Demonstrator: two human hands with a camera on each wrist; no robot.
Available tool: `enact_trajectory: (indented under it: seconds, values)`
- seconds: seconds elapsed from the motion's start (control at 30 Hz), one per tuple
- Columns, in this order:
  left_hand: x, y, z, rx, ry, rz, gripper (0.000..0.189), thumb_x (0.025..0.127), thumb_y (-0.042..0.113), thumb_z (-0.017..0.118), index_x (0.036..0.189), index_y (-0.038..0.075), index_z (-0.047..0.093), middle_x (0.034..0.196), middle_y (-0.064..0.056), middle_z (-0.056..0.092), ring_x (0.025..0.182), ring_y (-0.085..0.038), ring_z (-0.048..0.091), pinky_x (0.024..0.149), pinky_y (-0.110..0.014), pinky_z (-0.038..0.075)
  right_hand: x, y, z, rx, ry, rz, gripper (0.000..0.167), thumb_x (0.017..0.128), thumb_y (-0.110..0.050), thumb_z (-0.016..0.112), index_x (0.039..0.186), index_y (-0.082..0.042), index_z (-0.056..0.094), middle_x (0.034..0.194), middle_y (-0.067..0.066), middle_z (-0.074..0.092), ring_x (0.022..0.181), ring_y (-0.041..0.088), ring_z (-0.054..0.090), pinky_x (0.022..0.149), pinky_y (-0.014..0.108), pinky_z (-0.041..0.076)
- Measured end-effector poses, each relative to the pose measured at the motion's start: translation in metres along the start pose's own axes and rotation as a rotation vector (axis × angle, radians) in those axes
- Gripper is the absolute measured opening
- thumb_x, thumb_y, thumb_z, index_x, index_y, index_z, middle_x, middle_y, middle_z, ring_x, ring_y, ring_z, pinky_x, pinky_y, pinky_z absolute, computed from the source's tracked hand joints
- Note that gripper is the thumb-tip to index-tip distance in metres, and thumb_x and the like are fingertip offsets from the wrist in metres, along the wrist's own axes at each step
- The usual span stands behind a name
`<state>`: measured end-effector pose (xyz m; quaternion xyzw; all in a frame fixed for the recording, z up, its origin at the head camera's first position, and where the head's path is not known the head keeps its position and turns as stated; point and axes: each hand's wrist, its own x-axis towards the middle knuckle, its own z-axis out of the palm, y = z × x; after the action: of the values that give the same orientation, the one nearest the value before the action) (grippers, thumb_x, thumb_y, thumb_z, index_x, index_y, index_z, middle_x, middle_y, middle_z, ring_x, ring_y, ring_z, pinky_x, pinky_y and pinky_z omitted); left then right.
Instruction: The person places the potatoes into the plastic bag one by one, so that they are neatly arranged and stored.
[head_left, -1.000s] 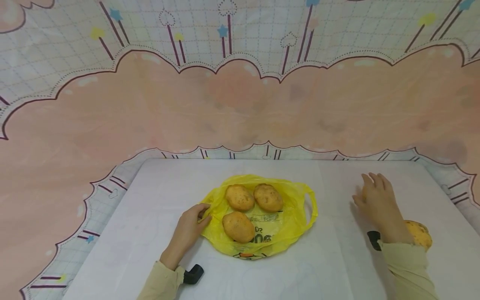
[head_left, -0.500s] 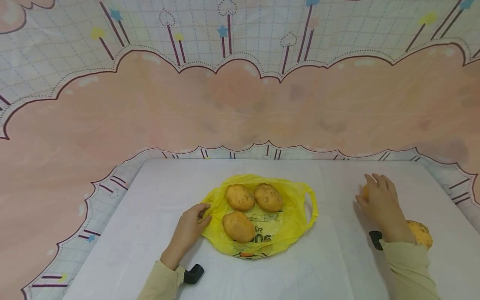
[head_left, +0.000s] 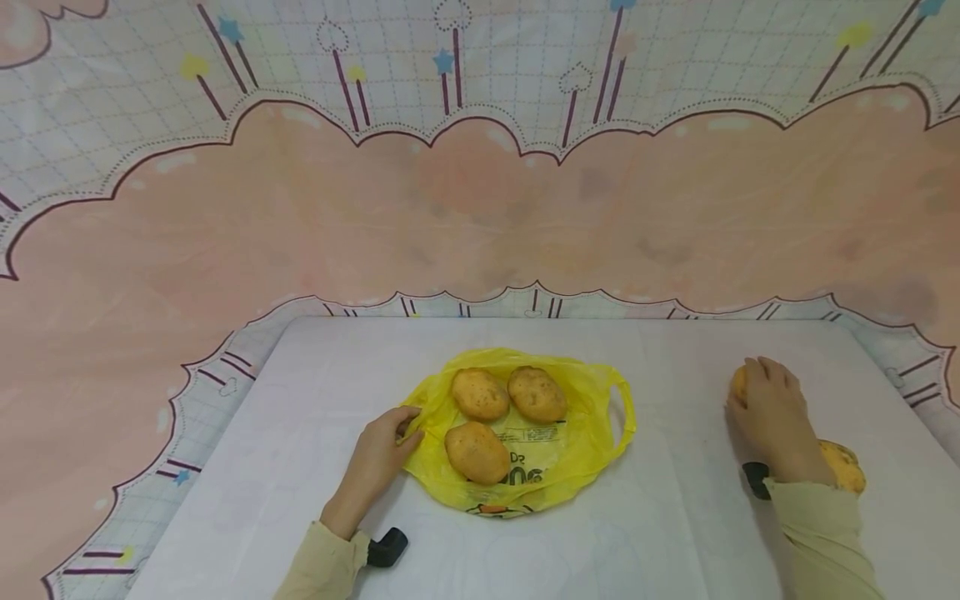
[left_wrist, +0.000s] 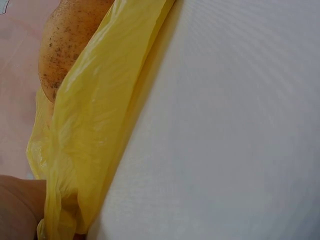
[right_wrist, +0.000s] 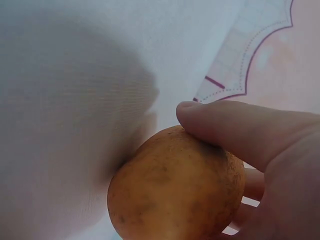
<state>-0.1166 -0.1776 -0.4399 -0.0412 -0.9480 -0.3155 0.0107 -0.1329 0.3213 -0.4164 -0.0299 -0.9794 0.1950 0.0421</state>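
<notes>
A yellow plastic bag lies spread open on the white table, with three potatoes on it: one at its back left, one at its back right, one in front. My left hand pinches the bag's left edge between thumb and fingers; in the left wrist view, folds of yellow plastic partly cover a potato. Far to the right, my right hand grips another potato, thumb on one side and fingers round the other. It appears to rest on the table.
One more potato lies beside my right wrist, partly hidden by the forearm. The bag's handle loop points right. White table surface stretches between bag and right hand. A patterned cloth hangs behind the table.
My right hand has shifted slightly right and towards me, its fingers closing round the potato beneath it, which now shows at its left side. The left hand and bag have stayed put.
</notes>
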Motion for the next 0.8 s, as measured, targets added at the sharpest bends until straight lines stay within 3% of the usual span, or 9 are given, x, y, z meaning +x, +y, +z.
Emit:
enact_trajectory:
  seconds: [0.17,0.4,0.57,0.8]
  values:
    - [-0.0002,0.0007,0.0002,-0.002,-0.002,-0.01,0.034,0.09,0.011,0.072,0.122,0.001,0.066,0.107,-0.011,0.07,0.093,-0.022,0.064,0.086,-0.043,0.053,-0.0005,0.0025,-0.0019,0.013,0.019,-0.014,0.06,0.092,-0.002,0.06,0.137,0.023,0.032,0.136,0.046,0.028,0.124,0.064,0.026,0.103,0.074,0.027]
    - [-0.0009,0.0011,0.0005,-0.007,-0.004,-0.005,0.034,0.09,0.01,0.072,0.122,0.0,0.065,0.108,-0.011,0.07,0.094,-0.023,0.064,0.086,-0.043,0.053,-0.0014,0.0055,-0.0051,-0.006,0.093,-0.031,0.053,0.085,-0.001,0.066,0.126,0.025,0.045,0.122,0.044,0.045,0.102,0.056,0.048,0.09,0.069,0.041]
    - [-0.0009,0.0011,0.0021,-0.007,-0.004,-0.002,0.035,0.09,0.01,0.072,0.122,0.0,0.065,0.109,-0.012,0.07,0.094,-0.022,0.063,0.086,-0.043,0.053,-0.0031,0.0044,-0.0066,0.017,0.08,0.003,0.055,0.084,-0.002,0.068,0.128,0.024,0.045,0.125,0.043,0.045,0.104,0.054,0.048,0.091,0.069,0.041]
    - [-0.0011,0.0029,-0.0013,-0.008,-0.006,0.002,0.034,0.09,0.009,0.072,0.122,-0.001,0.065,0.11,-0.013,0.069,0.095,-0.024,0.064,0.087,-0.043,0.053,-0.0025,-0.003,-0.0042,0.078,0.081,-0.021,0.056,0.088,-0.007,0.063,0.133,0.02,0.044,0.132,0.041,0.044,0.105,0.051,0.047,0.091,0.067,0.04]
